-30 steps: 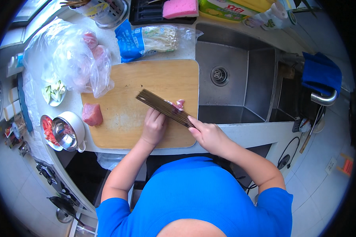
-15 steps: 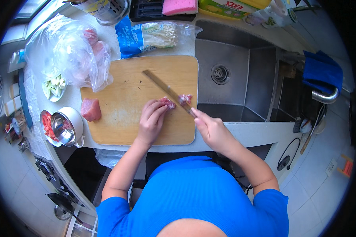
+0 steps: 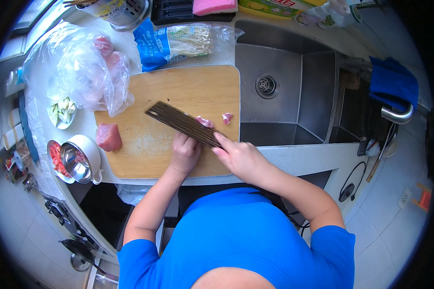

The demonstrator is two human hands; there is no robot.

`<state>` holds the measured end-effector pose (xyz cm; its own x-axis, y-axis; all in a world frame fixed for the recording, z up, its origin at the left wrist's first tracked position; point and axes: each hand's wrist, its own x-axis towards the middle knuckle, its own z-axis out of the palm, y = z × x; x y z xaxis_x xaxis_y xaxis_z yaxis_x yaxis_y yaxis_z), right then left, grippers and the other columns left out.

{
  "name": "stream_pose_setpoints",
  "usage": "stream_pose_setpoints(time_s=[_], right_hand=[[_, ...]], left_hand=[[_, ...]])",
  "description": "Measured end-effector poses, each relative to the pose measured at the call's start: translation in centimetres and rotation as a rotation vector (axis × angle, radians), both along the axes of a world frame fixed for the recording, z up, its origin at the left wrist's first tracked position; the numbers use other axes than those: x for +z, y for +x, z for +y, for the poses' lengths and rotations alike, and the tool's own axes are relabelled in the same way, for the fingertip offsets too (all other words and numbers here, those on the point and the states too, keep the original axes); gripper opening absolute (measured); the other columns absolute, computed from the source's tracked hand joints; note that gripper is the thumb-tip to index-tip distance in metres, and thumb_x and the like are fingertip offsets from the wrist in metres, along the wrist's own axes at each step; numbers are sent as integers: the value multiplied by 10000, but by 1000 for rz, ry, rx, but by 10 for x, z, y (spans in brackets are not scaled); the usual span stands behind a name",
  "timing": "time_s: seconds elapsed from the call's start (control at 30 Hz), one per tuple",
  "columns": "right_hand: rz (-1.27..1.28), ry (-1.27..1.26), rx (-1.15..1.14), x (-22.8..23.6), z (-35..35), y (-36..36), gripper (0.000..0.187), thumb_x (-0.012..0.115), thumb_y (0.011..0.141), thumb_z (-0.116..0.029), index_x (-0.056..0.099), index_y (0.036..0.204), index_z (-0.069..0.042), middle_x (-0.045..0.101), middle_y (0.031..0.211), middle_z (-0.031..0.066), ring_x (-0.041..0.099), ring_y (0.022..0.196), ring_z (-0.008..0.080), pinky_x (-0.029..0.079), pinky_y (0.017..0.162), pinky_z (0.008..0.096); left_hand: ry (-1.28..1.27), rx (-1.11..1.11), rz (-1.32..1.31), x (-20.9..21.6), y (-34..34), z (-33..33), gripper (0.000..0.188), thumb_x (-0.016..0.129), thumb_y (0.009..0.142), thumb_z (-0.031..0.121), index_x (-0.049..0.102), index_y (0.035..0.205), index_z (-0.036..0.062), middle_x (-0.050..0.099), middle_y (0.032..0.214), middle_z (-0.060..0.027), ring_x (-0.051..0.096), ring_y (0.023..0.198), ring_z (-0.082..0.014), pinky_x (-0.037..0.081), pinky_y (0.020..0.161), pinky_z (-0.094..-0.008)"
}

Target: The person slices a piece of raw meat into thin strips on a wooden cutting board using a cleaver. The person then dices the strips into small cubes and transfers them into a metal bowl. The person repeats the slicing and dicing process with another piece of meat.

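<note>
We find slicing in hand: our right hand (image 3: 243, 159) grips the cleaver (image 3: 183, 124) by its handle, our left hand (image 3: 184, 153) presses curled beside the blade. Cut meat pieces (image 3: 205, 122) lie on the cutting board (image 3: 178, 91) (worktop's middle). Next likely calls for steadying meat.

The white countertop (image 3: 89, 126) carries a wooden cutting board (image 3: 178, 91), a clear plastic bag (image 3: 74, 72), a mushroom packet (image 3: 178, 43) and a white cup (image 3: 82, 156).

the cutting board (image 3: 178, 86) lies on the counter (image 3: 304, 156), left of the sink (image 3: 284, 86); a meat chunk (image 3: 108, 136) sits on its left part, a bowl (image 3: 79, 156) further left.
</note>
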<state>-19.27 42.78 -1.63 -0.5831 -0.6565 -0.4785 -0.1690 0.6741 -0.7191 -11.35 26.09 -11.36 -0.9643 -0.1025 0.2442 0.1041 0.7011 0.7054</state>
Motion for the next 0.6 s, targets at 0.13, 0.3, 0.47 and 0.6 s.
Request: stream_pose_setpoints(time_s=[0.13,0.3,0.47,0.6], right_hand=[[95,-73,-3,-19,-20,1,434,536,965,-247,506,1291,38,648,811,276,655,717,420,540,626,474],[132,-117,-100,-8,44,32,428,568,947,-259,496,1254,30,652,716,229,657,636,400,543,547,472],[133,-54,-58,-22,-14,19,427,565,949,-203,494,1297,34,652,786,256,662,691,399,544,606,449],[214,-49,-3,-27,-27,12,395,542,962,-219,527,1260,40,662,783,243,658,677,402,546,598,439]], left_hand=[[2,-23,9,-3,1,2,326,687,710,-38,678,1034,3,680,1054,-144,655,962,-332,537,823,-405],[-20,-16,34,2,-1,2,390,642,661,-72,667,1048,-22,664,1000,-166,632,922,-354,525,806,-426],[14,13,29,-5,2,7,357,657,678,-67,674,1032,-26,665,1003,-163,633,944,-358,522,822,-437],[43,27,1,3,-1,6,307,680,701,-48,681,1006,-15,663,998,-159,630,952,-357,519,828,-432]])
